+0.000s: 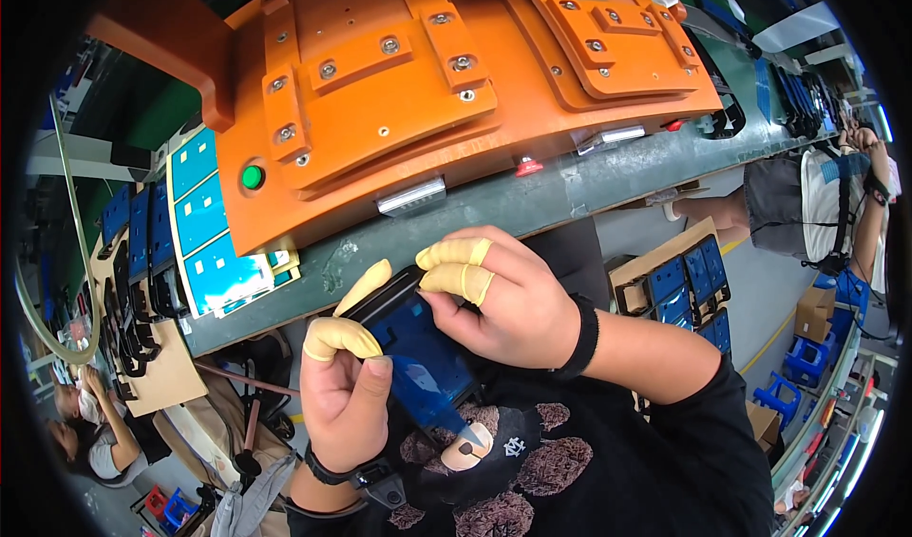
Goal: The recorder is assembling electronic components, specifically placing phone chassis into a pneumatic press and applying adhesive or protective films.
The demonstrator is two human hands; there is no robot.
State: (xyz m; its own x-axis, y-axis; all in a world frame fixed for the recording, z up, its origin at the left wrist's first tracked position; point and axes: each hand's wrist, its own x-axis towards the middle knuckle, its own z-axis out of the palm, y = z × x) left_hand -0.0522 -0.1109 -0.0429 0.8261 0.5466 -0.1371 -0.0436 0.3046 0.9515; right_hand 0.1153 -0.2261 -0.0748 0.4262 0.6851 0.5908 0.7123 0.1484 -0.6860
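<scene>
I hold a flat black-edged panel [418, 342] with blue film on its face, tilted in front of my chest. My left hand [347, 385] grips its left side, with yellow finger cots on some fingers and the thumb bare against the front. At the upper right edge, my right hand [503, 300] pinches the panel, also wearing yellow finger cots on two fingers. A translucent blue film corner [446, 412] sticks out from the panel's lower end. Just beyond my hands is the front edge of the green bench [366, 252].
An orange fixture [399, 91] with a green button [252, 177] and metal handles stands on the bench. Blue film sheets [198, 214] lie at its left. Cardboard trays [655, 262] hold blue-filmed panels at right. Other people are at the far right and lower left.
</scene>
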